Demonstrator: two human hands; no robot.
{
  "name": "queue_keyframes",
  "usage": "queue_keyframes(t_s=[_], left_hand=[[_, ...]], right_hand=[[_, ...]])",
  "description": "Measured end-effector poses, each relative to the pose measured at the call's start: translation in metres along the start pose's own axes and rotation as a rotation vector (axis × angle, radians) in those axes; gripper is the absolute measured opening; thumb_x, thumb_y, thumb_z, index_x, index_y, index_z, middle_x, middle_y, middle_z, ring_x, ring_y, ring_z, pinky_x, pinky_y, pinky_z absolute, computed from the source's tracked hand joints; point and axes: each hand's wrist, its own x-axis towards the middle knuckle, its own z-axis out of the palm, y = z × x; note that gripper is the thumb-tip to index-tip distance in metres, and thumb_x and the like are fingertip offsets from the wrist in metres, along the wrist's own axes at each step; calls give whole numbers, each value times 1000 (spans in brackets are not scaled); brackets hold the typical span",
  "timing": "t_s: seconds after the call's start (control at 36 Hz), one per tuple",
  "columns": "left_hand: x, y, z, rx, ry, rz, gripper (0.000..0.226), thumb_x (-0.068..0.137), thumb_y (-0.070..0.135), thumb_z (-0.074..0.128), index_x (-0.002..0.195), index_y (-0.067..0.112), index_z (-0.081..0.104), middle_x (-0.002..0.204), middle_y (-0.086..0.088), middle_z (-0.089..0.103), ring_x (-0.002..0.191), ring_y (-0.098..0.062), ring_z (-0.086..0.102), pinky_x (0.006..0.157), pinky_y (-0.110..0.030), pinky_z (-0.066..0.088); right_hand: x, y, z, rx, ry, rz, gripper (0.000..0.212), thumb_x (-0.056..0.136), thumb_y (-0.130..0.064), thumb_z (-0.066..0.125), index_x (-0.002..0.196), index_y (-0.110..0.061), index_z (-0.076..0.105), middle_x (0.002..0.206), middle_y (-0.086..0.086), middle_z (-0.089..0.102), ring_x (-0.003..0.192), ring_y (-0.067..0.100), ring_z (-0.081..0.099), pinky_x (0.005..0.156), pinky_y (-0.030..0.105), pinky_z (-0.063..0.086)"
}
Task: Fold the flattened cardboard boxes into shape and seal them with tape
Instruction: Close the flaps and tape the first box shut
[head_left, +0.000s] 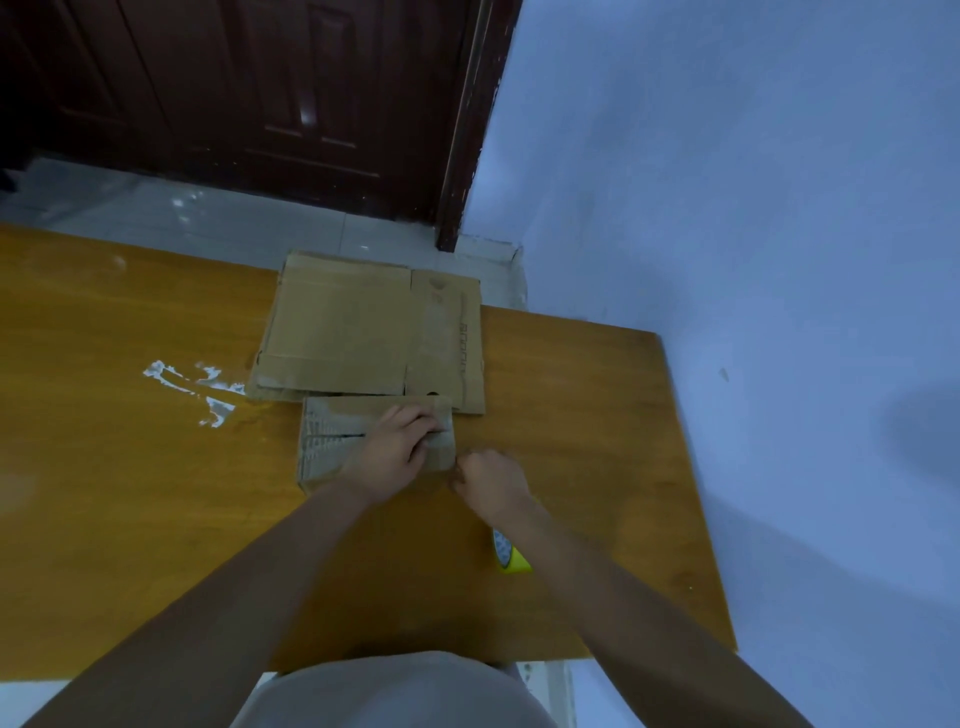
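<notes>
Two bare arms reach over the wooden table (130, 519). Left hand (392, 449) presses on top of the small folded box (332, 441), fingers bent. Right hand (493, 483) is curled at the box's right edge; I cannot tell what it holds. Yellow tape roll (511, 558) peeks out under the right arm. Flat cardboard (363, 332) lies just behind the box, near the dark door (260, 104).

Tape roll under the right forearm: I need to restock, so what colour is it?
Yellow, with a white patterned face; the tape roll shows in the head view.
</notes>
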Motion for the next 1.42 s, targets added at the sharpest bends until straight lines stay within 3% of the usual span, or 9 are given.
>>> queue_keyframes(t_s=[0.08, 0.22, 0.81, 0.97, 1.03, 1.08, 1.17, 1.28, 1.42], left_hand=[[0, 0, 0, 0, -1, 9, 27, 84, -4, 59, 109, 2, 65, 113, -13, 60, 101, -14, 38, 86, -30, 36], [0, -1, 0, 6, -2, 32, 27, 84, -3, 60, 110, 1, 64, 113, -13, 60, 102, -15, 38, 87, -30, 36], [-1, -3, -1, 5, 8, 59, 31, 81, -5, 62, 111, 2, 64, 110, -13, 61, 102, -15, 39, 87, -31, 37], [-1, -3, -2, 3, -18, 39, 31, 86, 0, 55, 116, 2, 62, 116, -12, 58, 105, -15, 37, 91, -28, 33], [-1, -3, -2, 3, -29, 33, 32, 86, 3, 53, 116, 3, 62, 116, -12, 58, 106, -16, 38, 92, -29, 33], [0, -2, -2, -3, -39, 28, 33, 84, 2, 54, 116, 3, 62, 115, -13, 59, 106, -16, 38, 92, -30, 34], [-1, 0, -3, -9, -52, 16, 33, 85, 3, 54, 117, 3, 62, 117, -12, 58, 109, -16, 38, 94, -30, 35], [-1, -2, -5, -1, -77, -29, 36, 89, 14, 45, 120, 4, 61, 120, -10, 56, 111, -20, 41, 96, -32, 37], [-3, 0, -8, -17, -80, -37, 36, 87, 15, 45, 117, 2, 62, 118, -12, 58, 109, -15, 37, 94, -29, 34]], right_hand=[[1, 1, -2, -56, 2, -9, 26, 98, -23, 44, 97, -7, 65, 98, 11, 66, 93, 29, 61, 76, 35, 38], [5, 7, 3, -119, 17, -67, 26, 98, -24, 45, 99, -8, 65, 102, 9, 66, 98, 27, 60, 100, 38, 34], [15, 22, -4, -78, 0, -259, 24, 95, -16, 49, 105, -2, 65, 106, 15, 61, 109, 31, 53, 90, 41, 40], [22, 27, -9, -181, -45, -292, 25, 94, -20, 50, 107, -6, 66, 112, 11, 62, 113, 26, 51, 96, 37, 36], [21, 27, -10, -203, -14, -326, 19, 89, -18, 59, 98, -6, 70, 102, 11, 66, 104, 26, 57, 90, 35, 42], [22, 30, -11, -228, 77, -400, 8, 67, -16, 77, 69, -11, 71, 71, 4, 65, 72, 22, 64, 66, 27, 51], [27, 33, -17, -233, 210, -394, 3, 53, -21, 66, 51, -21, 64, 53, -5, 57, 50, 16, 59, 49, 17, 44], [41, 31, -29, -221, 45, -370, 17, 89, -19, 54, 89, -14, 70, 93, 4, 66, 87, 24, 64, 69, 30, 46], [45, 27, -27, -141, -8, -334, 23, 94, -21, 49, 106, -13, 68, 111, 4, 63, 102, 24, 60, 71, 31, 40]])
